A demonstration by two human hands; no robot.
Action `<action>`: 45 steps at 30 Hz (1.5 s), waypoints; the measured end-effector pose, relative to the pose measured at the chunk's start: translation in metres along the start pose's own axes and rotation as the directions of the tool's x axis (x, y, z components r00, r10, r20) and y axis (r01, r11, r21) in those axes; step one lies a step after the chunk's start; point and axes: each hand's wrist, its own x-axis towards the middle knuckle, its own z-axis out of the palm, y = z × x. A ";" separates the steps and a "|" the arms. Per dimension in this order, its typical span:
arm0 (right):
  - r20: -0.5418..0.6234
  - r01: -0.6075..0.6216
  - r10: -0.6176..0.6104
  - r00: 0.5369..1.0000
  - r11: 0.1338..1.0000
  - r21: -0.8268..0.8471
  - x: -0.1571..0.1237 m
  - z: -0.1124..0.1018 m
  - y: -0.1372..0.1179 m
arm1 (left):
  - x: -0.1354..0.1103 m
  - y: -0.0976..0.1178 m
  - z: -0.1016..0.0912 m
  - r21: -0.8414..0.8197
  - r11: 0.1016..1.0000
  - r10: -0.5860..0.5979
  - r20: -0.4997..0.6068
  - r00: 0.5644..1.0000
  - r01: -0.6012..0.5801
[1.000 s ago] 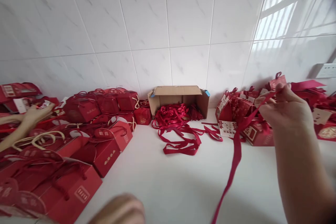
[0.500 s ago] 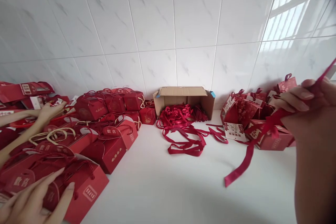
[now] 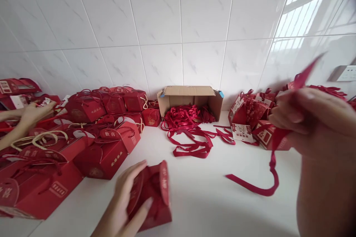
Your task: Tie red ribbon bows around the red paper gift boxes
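My left hand point(image 3: 122, 200) grips a small red gift box point(image 3: 155, 196) from its left side, at the near middle of the white counter. The fingers and thumb lie around the box's upper flaps. Raised at the right, my right hand point(image 3: 311, 114) is closed on a dark red ribbon point(image 3: 274, 166). One ribbon end sticks up past the fingers, and the longer end hangs and curls above the counter, with what looks like a knot partway down.
An open cardboard box point(image 3: 191, 91) spills red ribbons point(image 3: 191, 152) onto the counter. Stacked red boxes point(image 3: 102, 155) fill the left, where another person's hands point(image 3: 30, 114) work. Tagged red boxes point(image 3: 253, 111) stand at the right beside a white card point(image 3: 242, 133). A tiled wall rises behind.
My left hand has brought a red gift box from the left stack to the near middle. My right hand has shifted slightly left with the ribbon, whose upper end now shows.
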 end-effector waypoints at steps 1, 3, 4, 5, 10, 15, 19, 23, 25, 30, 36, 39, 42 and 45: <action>0.054 -0.055 0.054 0.997 0.998 0.014 -0.004 0.011 0.000 | 0.012 0.012 0.010 -0.046 0.999 -0.012 0.065 0.998 0.015; 0.189 -0.185 0.183 0.965 0.983 -0.008 -0.010 0.028 0.005 | 0.039 0.031 0.027 -0.085 0.995 0.069 0.132 0.989 -0.058; 0.245 -0.237 0.241 0.939 0.970 -0.048 -0.012 0.033 0.009 | 0.053 0.038 0.033 -0.074 0.988 0.143 0.142 0.979 -0.134; 0.281 -0.274 0.291 0.915 0.957 -0.098 -0.015 0.037 0.015 | 0.067 0.044 0.038 -0.047 0.976 0.215 0.161 0.963 -0.211; 0.248 -0.360 0.445 0.861 0.876 -0.322 -0.033 0.032 0.050 | 0.118 0.071 0.049 0.096 0.889 0.404 0.297 0.865 -0.448; 0.169 -0.453 0.478 0.862 0.875 -0.169 -0.051 0.019 0.087 | 0.132 0.091 0.027 0.034 0.901 0.385 0.397 0.834 -0.432; 0.142 -0.515 0.511 0.848 0.857 -0.003 -0.059 0.017 0.107 | 0.137 0.097 -0.012 -0.240 0.880 0.468 0.586 0.662 -0.410; 0.139 -0.540 0.533 0.835 0.842 0.018 -0.067 0.019 0.109 | 0.146 0.095 -0.014 -0.187 0.903 0.426 0.519 0.741 -0.388; 0.128 -0.539 0.534 0.836 0.842 0.012 -0.071 0.022 0.106 | 0.149 0.093 0.002 -0.061 0.914 0.376 0.503 0.778 -0.402; 0.141 -0.551 0.553 0.822 0.833 -0.052 -0.077 0.027 0.103 | 0.148 0.089 0.036 -0.003 0.874 0.404 0.561 0.722 -0.487; 0.142 -0.579 0.589 0.796 0.808 -0.109 -0.079 0.032 0.104 | 0.162 0.083 0.035 0.052 0.954 0.297 0.006 0.955 -0.297; 0.142 -0.589 0.607 0.782 0.794 -0.149 -0.080 0.036 0.103 | 0.166 0.080 0.033 0.092 0.957 0.286 -0.106 0.952 -0.277; 0.145 -0.576 0.597 0.789 0.801 -0.167 -0.080 0.041 0.101 | 0.160 0.079 0.037 0.004 0.966 0.251 0.209 0.945 -0.258; 0.142 -0.566 0.588 0.796 0.807 -0.167 -0.079 0.043 0.099 | 0.152 0.081 0.042 -0.076 0.974 0.227 0.419 0.879 -0.215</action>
